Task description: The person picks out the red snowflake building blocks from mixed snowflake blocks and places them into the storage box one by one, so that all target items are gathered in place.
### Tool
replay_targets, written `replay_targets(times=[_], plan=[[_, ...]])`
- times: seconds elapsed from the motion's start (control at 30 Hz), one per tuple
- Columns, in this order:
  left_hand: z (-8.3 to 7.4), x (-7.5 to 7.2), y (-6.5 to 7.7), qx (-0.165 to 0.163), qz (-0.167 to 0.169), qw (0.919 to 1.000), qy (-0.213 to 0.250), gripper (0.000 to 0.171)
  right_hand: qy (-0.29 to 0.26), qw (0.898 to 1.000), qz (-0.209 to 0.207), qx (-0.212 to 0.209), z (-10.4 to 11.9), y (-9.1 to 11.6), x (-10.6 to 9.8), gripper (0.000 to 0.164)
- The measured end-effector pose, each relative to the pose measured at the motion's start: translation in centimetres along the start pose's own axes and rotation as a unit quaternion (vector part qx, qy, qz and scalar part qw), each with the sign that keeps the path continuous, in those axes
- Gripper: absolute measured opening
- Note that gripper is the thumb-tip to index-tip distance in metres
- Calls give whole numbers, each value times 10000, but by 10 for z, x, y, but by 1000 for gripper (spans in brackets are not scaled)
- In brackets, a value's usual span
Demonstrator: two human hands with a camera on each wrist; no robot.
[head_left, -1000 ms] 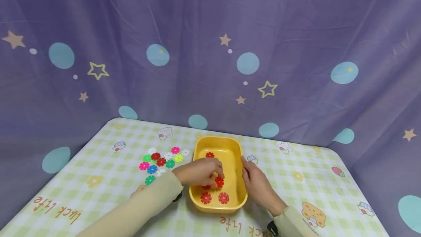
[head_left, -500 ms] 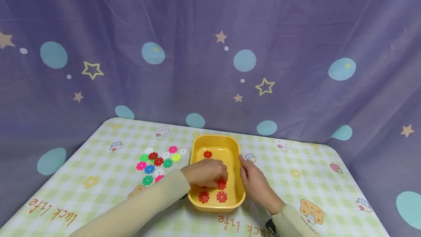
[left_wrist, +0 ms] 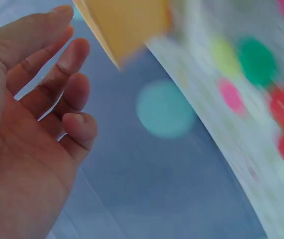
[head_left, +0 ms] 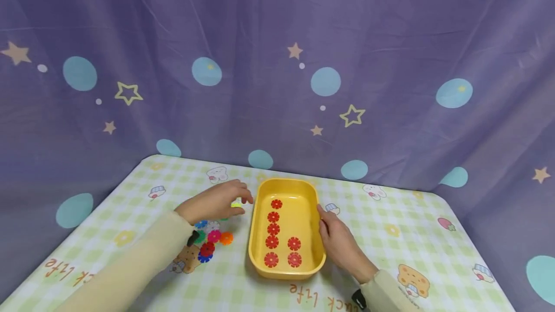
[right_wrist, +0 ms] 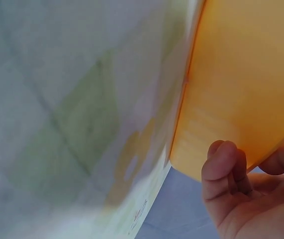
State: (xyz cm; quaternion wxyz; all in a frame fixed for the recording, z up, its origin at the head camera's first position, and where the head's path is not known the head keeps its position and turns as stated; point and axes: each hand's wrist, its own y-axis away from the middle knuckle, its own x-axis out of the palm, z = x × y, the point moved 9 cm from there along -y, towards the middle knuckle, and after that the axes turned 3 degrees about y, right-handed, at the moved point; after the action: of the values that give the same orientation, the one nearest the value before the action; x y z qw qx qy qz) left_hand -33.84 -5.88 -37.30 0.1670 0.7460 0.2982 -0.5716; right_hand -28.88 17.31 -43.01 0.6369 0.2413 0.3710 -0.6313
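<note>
left hand (head_left: 214, 202) hovering relaxed, holding nothing, over snowflake discs (head_left: 210, 242) | right hand (head_left: 340, 242) resting slack-fingered against yellow tray (head_left: 312, 254) wall | desk (head_left: 130, 215)

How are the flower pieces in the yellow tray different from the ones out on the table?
The pieces in the tray are all red; the pieces on the table are mixed: pink, orange, blue, green, red, white.
The tray pieces lie flat in two straight rows; the table pieces sit in a loose bunch beside the left hand.
Both kinds are flat, round and flower-shaped.
</note>
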Motion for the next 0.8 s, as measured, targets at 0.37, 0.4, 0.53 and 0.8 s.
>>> replay_targets(times=[0.37,0.4,0.53,0.8], plan=[[84,18,66,-1573,74,9869,364,28,-115,9995,-143,-256,4,-1,-8,41],[89,20,67,-1647,41,9855,405,29,-116,9995,-143,-256,4,-1,-8,41],[102,28,66,-1715,41,9840,478,25,-178,9995,-80,-254,2,-2,-9,39],[104,30,57,-1585,14,9862,467,18,-381,9989,86,-266,-9,-4,-11,39]])
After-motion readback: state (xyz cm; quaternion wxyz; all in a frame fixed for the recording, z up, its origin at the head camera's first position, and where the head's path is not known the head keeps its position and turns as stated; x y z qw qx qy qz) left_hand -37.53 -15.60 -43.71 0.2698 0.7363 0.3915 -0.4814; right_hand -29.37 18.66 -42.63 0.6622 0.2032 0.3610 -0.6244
